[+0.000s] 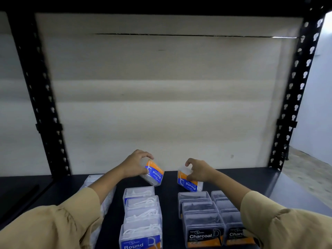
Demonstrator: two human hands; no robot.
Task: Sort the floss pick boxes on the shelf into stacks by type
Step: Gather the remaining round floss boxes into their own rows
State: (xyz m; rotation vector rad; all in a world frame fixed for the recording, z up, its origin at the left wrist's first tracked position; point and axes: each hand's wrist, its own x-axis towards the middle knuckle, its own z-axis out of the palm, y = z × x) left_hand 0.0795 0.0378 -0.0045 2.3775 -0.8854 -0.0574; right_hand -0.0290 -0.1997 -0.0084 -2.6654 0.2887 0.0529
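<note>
My left hand (135, 163) grips a clear "Round" floss pick box (153, 174) with a blue and orange label, tilted above the black shelf (251, 184). My right hand (198, 169) grips a second "Round" box (188, 182), also tilted, just behind the charcoal boxes. Nearer me, a row of "Round" boxes (142, 216) with white picks runs front to back in the middle. To its right stand two rows of "Charcoal" boxes (203, 223) with dark picks. More clear boxes (95, 180) lie at the left, partly hidden under my left arm.
Black perforated uprights stand at the left (45, 97) and right (294, 90) of the bay. A pale backing board (161, 87) closes the rear. The shelf's right end (287, 191) is bare black surface.
</note>
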